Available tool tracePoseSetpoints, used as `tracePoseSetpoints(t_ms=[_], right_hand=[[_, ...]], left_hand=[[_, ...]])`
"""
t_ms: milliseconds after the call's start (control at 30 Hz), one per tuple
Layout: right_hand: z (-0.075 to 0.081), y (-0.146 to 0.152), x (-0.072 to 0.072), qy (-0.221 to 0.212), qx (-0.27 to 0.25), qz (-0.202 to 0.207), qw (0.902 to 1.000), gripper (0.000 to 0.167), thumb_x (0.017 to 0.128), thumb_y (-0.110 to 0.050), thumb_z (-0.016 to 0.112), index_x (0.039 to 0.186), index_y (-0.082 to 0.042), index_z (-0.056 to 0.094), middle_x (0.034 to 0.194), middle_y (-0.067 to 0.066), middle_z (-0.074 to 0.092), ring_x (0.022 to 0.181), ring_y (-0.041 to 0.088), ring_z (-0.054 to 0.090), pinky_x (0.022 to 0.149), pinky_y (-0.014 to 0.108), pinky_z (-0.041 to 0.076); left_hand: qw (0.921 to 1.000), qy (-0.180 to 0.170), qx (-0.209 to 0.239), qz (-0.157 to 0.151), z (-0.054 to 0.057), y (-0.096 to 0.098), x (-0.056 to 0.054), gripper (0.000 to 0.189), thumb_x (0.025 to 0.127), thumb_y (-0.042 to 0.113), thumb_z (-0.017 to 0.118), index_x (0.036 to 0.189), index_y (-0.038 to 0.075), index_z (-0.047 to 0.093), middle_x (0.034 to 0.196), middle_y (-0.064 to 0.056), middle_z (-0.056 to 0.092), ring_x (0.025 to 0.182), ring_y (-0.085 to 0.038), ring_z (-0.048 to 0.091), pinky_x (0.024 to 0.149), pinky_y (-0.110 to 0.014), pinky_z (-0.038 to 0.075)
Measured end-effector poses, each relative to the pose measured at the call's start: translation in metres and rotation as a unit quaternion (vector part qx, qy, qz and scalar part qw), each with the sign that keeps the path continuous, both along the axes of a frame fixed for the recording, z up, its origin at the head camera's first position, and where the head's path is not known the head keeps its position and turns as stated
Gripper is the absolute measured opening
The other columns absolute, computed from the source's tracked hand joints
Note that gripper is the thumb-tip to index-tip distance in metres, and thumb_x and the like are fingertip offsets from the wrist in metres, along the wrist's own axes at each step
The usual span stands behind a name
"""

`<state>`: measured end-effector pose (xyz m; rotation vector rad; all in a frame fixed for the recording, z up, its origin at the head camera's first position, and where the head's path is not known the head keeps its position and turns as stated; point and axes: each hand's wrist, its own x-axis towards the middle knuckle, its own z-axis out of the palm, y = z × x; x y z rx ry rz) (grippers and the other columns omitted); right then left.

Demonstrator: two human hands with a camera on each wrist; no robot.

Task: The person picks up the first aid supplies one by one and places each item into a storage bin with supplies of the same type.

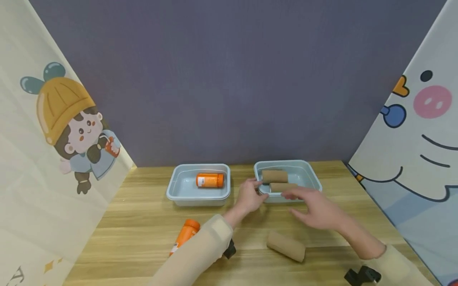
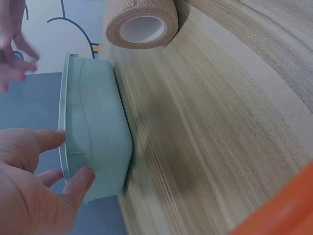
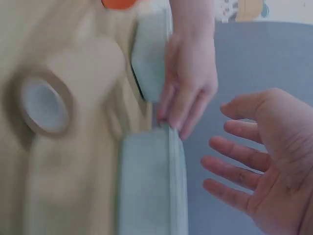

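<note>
I'm watching the left hand pinching a tub holding brown rolls; the right hand is hovering, fingers spread.

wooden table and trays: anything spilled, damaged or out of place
Nothing looks spilled or damaged. Possibly out of place: a tan roll lies on the table near the right tray, which holds two similar rolls; an orange bottle lies on the table, while another bottle lies in the left tray.

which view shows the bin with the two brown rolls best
The head view: it looks down into the bin, both brown rolls showing inside. Left wrist shows mainly its outer walls; right wrist, a blurred part cut off below.
</note>
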<state>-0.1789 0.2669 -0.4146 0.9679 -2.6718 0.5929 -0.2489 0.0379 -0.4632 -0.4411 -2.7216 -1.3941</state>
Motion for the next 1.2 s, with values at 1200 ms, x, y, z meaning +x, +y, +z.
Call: tracePoseSetpoints(t_ms=[1200], right_hand=[[-0.068, -0.019, 0.060, -0.107, -0.031, -0.022, 0.9935, 0.057, 0.087, -0.016, 0.087, 0.139, -0.018, 0.064, 0.134, -0.006, 0.071, 0.117, 0.011, 0.070, 0.095, 0.035, 0.064]], left_hand=[[0.9999, -0.008, 0.007, 0.000, 0.001, 0.000, -0.001, 0.048, 0.088, 0.010, 0.086, 0.131, -0.005, 0.071, 0.146, -0.027, 0.063, 0.132, -0.038, 0.065, 0.115, -0.045, 0.055]])
